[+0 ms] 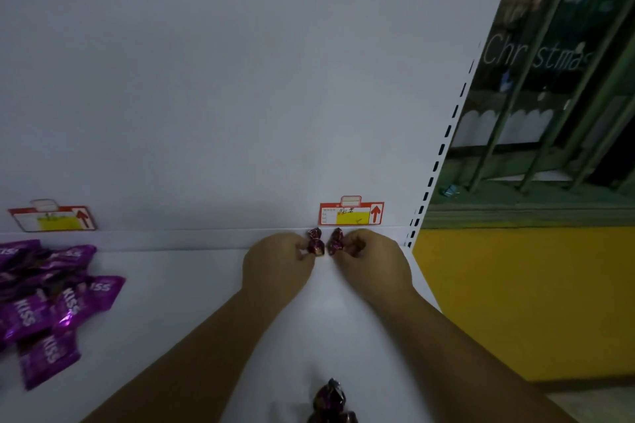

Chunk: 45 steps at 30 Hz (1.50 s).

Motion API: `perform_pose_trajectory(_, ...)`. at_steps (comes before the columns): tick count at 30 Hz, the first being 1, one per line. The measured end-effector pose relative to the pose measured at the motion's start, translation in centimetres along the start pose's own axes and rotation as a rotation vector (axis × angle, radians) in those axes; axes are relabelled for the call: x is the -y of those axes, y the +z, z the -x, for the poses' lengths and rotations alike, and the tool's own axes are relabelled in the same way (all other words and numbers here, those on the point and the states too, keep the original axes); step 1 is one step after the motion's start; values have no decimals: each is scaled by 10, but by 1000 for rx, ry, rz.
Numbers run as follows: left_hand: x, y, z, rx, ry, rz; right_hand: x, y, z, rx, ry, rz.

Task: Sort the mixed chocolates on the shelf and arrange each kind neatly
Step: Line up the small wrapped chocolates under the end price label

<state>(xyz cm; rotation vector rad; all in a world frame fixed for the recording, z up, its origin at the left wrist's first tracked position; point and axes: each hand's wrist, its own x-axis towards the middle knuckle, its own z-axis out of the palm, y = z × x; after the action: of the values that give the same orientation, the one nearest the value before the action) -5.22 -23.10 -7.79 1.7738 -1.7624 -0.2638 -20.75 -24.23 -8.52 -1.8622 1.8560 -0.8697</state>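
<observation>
Our left hand (275,264) and right hand (374,261) each pinch a dark-red foil chocolate (316,246), side by side at the back of the shelf (192,278); purple KISS packs (51,309) lie heaped far left.

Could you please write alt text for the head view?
The left hand and right hand pinch dark-red wrapped chocolates at the back of a white shelf, below a price tag. Purple KISS packets lie far left.

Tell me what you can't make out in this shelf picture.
All in the head view:
KISS packets: pile cut off by the left edge.
Right price tag: handwriting too small to read.
Left price tag: blurred.
Bottom wrapped chocolates: cut off by the lower edge.
Two dark red chocolates: partly hidden in the grip of the left hand and right hand.
</observation>
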Motion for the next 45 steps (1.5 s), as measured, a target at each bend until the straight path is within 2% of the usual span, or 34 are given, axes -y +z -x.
perform_pose_trajectory(11, 1, -2, 2, -1, 0, 16, 0, 1, 2, 16, -29, -20)
perform_pose_trajectory(14, 0, -3, 0, -6, -11, 98, 3, -2, -2, 26, -22, -47)
perform_pose_trajectory(18, 1, -5, 4, 36, -9, 303, 3, -8, -1, 61, 90, -269)
perform_pose_trajectory(20, -1, -13, 6, 179, 61, 421, 1, -15, 2, 139, 109, -349)
perform_pose_trajectory(21, -5, -21, 7, 319, 104, 425, 0, -22, 5, 195, 98, -390)
perform_pose_trajectory(23, -16, -36, 11, 718, 183, 322, -1, -40, 20, 338, 23, -433)
perform_pose_trajectory(25, -26, -51, 16, 1116, 287, 144, -3, -61, 42, 502, -112, -348)
perform_pose_trajectory(26, -31, -57, 19, 1228, 364, 60, -4, -72, 54, 594, -159, -304)
perform_pose_trajectory(28, -40, -65, 25, 1311, 495, -54, -8, -93, 78, 770, -176, -250)
perform_pose_trajectory(31, -41, -68, 33, 1341, 567, -110, -16, -120, 107, 911, -199, -114)
perform_pose_trajectory(35, -37, -57, 39, 1311, 620, -72, -19, -129, 138, 935, -255, -47)
perform_pose_trajectory(40, -36, -54, 39, 1214, 557, -32, -17, -107, 153, 696, -392, -7)
perform_pose_trajectory(43, -35, -54, 39, 1063, 424, 68, -23, -97, 148, 624, -298, -193)
perform_pose_trajectory(45, -33, -49, 38, 875, 351, 130, -27, -92, 141, 538, -237, -298)
